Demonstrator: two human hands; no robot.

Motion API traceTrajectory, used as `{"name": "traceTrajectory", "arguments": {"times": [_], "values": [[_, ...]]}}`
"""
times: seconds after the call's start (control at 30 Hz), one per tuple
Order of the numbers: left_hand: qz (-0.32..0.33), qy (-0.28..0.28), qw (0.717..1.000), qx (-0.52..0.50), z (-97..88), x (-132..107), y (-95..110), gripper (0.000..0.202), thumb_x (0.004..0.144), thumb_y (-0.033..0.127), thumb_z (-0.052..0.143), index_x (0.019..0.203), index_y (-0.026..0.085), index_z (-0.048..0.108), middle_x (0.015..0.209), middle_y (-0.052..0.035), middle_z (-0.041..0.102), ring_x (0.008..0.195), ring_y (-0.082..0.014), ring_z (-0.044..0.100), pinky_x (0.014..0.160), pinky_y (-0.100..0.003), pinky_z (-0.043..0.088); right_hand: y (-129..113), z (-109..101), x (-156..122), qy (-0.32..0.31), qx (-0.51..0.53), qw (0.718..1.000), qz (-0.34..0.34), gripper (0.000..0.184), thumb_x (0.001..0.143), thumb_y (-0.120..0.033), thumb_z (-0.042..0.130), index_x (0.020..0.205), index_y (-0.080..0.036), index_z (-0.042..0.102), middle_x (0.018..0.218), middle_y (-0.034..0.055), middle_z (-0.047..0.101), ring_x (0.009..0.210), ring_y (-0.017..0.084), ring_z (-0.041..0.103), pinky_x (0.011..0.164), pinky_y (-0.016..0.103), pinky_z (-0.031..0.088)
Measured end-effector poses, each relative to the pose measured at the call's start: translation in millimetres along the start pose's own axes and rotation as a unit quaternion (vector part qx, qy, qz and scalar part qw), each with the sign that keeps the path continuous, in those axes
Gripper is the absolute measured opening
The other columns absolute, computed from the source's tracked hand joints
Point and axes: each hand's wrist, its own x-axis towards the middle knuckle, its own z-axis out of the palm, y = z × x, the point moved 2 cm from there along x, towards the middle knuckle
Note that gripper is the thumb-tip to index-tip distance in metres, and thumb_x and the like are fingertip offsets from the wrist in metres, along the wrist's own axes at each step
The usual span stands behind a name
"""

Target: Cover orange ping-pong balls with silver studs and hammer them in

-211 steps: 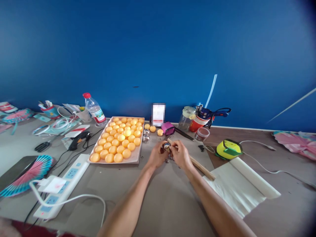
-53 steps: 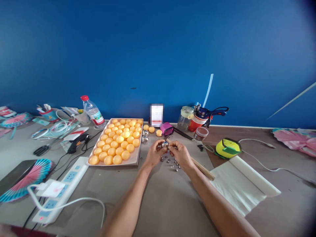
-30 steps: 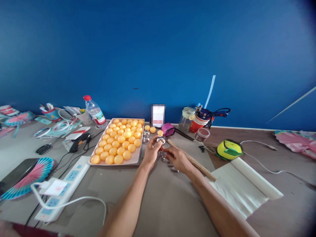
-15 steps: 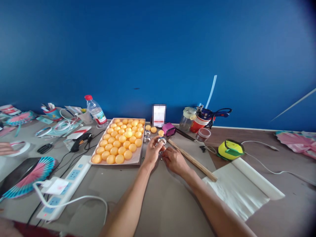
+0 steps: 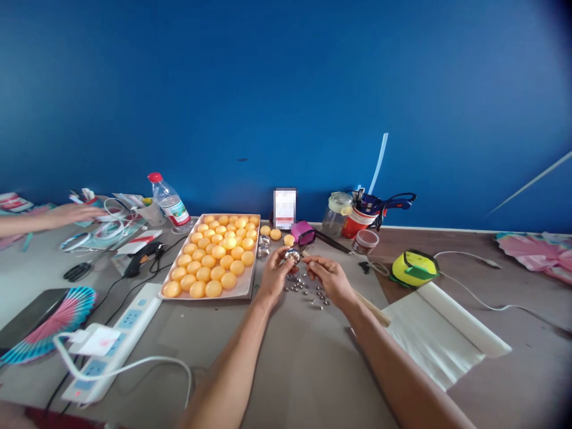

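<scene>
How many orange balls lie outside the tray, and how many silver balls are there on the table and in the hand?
Orange balls outside tray: 3
Silver balls on table: 2
Silver ball in left hand: 1
Total: 6

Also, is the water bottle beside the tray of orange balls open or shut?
Shut: the red cap sits on the neck of the bottle.

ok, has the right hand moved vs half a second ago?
Yes. The right hand has come off the loose beads, now uncovered, and shifted right, away from the tray; it sits near the silver ball in the left hand.
</scene>
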Motion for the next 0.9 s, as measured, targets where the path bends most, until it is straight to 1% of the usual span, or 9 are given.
{"name": "traceTrajectory", "arguments": {"times": [0.1, 0.2, 0.3, 0.37, 0.47, 0.53, 0.6, 0.73, 0.9], "values": [[-0.002, -0.009, 1.000, -0.007, 1.3, -1, 1, 0.041, 0.068, 0.035, 0.066, 0.104, 0.019, 0.055, 0.098, -0.0052, 0.060, 0.073, -0.0132, 0.057, 0.066, -0.026, 0.048, -2, 1, 0, -0.011, 0.094, 0.995, 0.018, 0.024, 0.070, -0.032, 0.060, 0.087, -0.015, 0.060, 0.071, 0.0007, 0.061, 0.056, 0.010, 0.053, 0.059, 0.025, 0.042], [0.003, -0.020, 1.000, -0.012, 2.2, -1, 1, 0.039, 0.070, 0.033, 0.066, 0.104, 0.019, 0.054, 0.099, -0.0053, 0.059, 0.077, -0.0139, 0.057, 0.068, -0.028, 0.048, -3, 4, 0, -0.016, 0.102, 0.994, 0.032, 0.022, 0.068, -0.032, 0.062, 0.082, -0.016, 0.057, 0.069, 0.0003, 0.062, 0.052, 0.010, 0.053, 0.055, 0.024, 0.041], [0.008, -0.031, 0.999, -0.013, 3.1, -1, 0, 0.038, 0.070, 0.032, 0.065, 0.104, 0.018, 0.054, 0.098, -0.0052, 0.058, 0.078, -0.0140, 0.056, 0.068, -0.027, 0.048, -3, 6, 0, -0.001, 0.064, 0.998, 0.019, 0.018, 0.070, -0.033, 0.060, 0.078, -0.018, 0.053, 0.063, -0.0020, 0.059, 0.044, 0.008, 0.046, 0.048, 0.022, 0.036], [0.004, -0.038, 0.999, -0.018, 4.1, -2, 0, 0.039, 0.070, 0.032, 0.066, 0.105, 0.019, 0.054, 0.100, -0.0052, 0.057, 0.080, -0.0143, 0.056, 0.068, -0.027, 0.049, -3, 5, 0, 0.020, 0.008, 1.000, -0.016, 0.015, 0.072, -0.032, 0.058, 0.074, -0.018, 0.052, 0.063, -0.0025, 0.056, 0.047, 0.008, 0.044, 0.049, 0.022, 0.036], [-0.009, -0.049, 0.999, -0.020, 6.0, -3, 1, 0.041, 0.068, 0.033, 0.067, 0.104, 0.020, 0.055, 0.103, -0.0051, 0.057, 0.084, -0.0156, 0.056, 0.069, -0.029, 0.049, -1, 2, 2, 0.054, -0.079, 0.990, -0.103, 0.012, 0.074, -0.030, 0.057, 0.069, -0.018, 0.055, 0.078, 0.0008, 0.055, 0.069, 0.012, 0.050, 0.065, 0.025, 0.041], [-0.013, -0.058, 0.998, -0.016, 7.3, -4, 1, 0.042, 0.067, 0.033, 0.068, 0.105, 0.019, 0.055, 0.103, -0.0053, 0.057, 0.085, -0.0163, 0.056, 0.069, -0.029, 0.049, 2, 1, 3, 0.056, -0.099, 0.984, -0.139, 0.013, 0.075, -0.030, 0.056, 0.069, -0.018, 0.056, 0.090, 0.0030, 0.052, 0.083, 0.015, 0.050, 0.076, 0.028, 0.042], [-0.013, -0.070, 0.997, -0.014, 8.6, -5, 0, 0.043, 0.067, 0.033, 0.068, 0.106, 0.019, 0.055, 0.101, -0.0055, 0.057, 0.083, -0.0156, 0.056, 0.069, -0.029, 0.049, 3, 1, 3, 0.045, -0.100, 0.984, -0.143, 0.014, 0.075, -0.031, 0.056, 0.071, -0.018, 0.058, 0.095, 0.0046, 0.049, 0.088, 0.016, 0.050, 0.078, 0.030, 0.044], [-0.022, -0.084, 0.996, -0.008, 10.0, -7, 0, 0.043, 0.068, 0.031, 0.068, 0.107, 0.019, 0.055, 0.099, -0.0053, 0.057, 0.077, -0.0136, 0.056, 0.069, -0.029, 0.048, -1, 5, 0, 0.040, -0.139, 0.979, -0.145, 0.013, 0.074, -0.030, 0.056, 0.071, -0.019, 0.062, 0.097, 0.0064, 0.047, 0.090, 0.018, 0.050, 0.074, 0.031, 0.047], [-0.019, -0.087, 0.996, 0.017, 9.8, -6, -1, 0.042, 0.067, 0.032, 0.069, 0.105, 0.018, 0.056, 0.101, -0.0064, 0.058, 0.078, -0.0142, 0.056, 0.069, -0.028, 0.048, -7, 8, -3, 0.055, -0.174, 0.971, -0.156, 0.009, 0.072, -0.027, 0.055, 0.073, -0.019, 0.059, 0.094, 0.0058, 0.050, 0.082, 0.017, 0.052, 0.070, 0.031, 0.048]]}}
